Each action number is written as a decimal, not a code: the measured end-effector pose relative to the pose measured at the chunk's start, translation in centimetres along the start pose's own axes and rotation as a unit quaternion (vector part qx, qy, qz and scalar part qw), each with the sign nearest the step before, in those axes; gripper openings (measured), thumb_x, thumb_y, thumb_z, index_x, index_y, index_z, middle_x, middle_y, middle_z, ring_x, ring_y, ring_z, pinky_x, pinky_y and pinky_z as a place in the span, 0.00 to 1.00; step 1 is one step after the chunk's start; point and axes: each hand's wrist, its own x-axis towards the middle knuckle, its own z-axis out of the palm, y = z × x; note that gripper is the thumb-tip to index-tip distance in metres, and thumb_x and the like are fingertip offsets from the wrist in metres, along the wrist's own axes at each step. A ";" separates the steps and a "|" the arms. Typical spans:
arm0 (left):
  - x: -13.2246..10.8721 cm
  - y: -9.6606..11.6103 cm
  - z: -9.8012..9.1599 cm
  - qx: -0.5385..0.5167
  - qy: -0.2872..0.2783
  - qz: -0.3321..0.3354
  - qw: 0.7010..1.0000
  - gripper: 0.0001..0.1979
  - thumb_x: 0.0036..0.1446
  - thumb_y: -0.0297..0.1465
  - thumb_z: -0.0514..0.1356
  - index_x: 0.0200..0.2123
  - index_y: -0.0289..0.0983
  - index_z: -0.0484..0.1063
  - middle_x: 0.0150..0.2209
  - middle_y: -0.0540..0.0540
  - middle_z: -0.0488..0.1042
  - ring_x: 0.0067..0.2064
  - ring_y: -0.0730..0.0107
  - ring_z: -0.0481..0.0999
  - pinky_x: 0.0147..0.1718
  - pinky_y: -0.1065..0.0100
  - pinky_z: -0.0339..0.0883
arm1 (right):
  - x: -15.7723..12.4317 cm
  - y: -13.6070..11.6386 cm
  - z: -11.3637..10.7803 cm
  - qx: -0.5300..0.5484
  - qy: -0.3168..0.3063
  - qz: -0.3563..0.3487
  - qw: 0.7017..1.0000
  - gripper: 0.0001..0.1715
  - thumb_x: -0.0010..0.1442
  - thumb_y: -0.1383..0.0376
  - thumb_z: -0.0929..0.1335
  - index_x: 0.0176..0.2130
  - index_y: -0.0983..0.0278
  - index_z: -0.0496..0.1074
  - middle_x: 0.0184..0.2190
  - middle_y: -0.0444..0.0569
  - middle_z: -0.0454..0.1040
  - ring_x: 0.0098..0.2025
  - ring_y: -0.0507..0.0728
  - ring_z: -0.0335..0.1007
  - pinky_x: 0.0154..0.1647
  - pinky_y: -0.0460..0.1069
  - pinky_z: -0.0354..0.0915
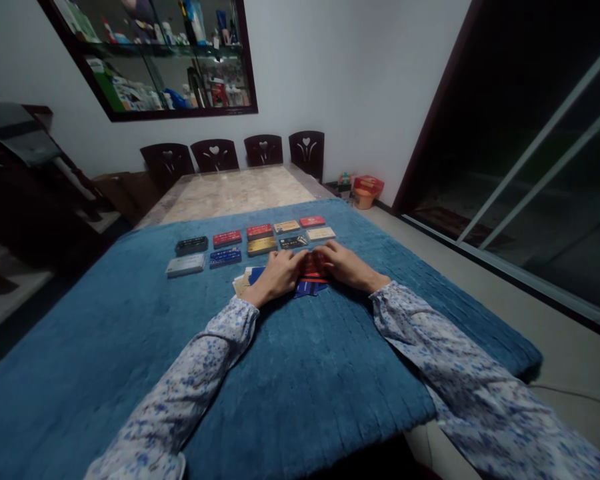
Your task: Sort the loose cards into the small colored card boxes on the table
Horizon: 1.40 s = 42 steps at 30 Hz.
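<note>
My left hand (281, 272) and my right hand (347, 265) meet over a small pile of red cards (312, 267), with curled fingers closed on its two sides. Blue cards (307, 289) stick out from under the red ones. By my left wrist lie loose pale cards (240, 283) and a blue card (255, 274), partly hidden by the hand. Just beyond my fingers are a black card stack (293, 242), a gold stack (262, 246) and a cream stack (321, 233).
Several more card stacks form two rows, among them a silver stack (186, 265), a blue stack (225, 257) and a dark stack (191, 245). A blue cloth (180, 353) covers the near part of the marble table (230, 190). Dark chairs (214, 155) stand behind.
</note>
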 end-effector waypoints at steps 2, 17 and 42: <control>0.0 0.2 0.0 -0.011 -0.002 -0.006 1.000 0.29 0.64 0.26 0.53 0.68 0.37 0.62 0.54 0.33 0.75 0.56 0.48 0.72 0.53 0.51 0.62 | 0.0 0.1 0.3 0.005 0.011 -0.013 1.000 0.29 0.61 0.76 0.67 0.60 0.62 0.70 0.52 0.56 0.71 0.44 0.58 0.74 0.49 0.55 0.73; 0.1 0.2 0.1 -0.042 0.005 -0.021 0.999 0.29 0.63 0.30 0.56 0.67 0.33 0.62 0.55 0.32 0.73 0.58 0.47 0.71 0.58 0.48 0.63 | -0.2 0.7 0.3 0.043 0.006 -0.071 0.996 0.35 0.59 0.73 0.68 0.64 0.62 0.66 0.56 0.61 0.68 0.51 0.64 0.73 0.53 0.63 0.74; -0.2 -0.3 -0.1 -0.017 -0.009 -0.017 1.000 0.13 0.63 0.35 0.60 0.48 0.37 0.72 0.51 0.36 0.71 0.56 0.48 0.69 0.57 0.48 0.59 | -0.4 1.1 -0.9 0.026 -0.050 -0.062 0.996 0.23 0.63 0.57 0.72 0.55 0.62 0.74 0.45 0.57 0.72 0.46 0.64 0.71 0.50 0.62 0.72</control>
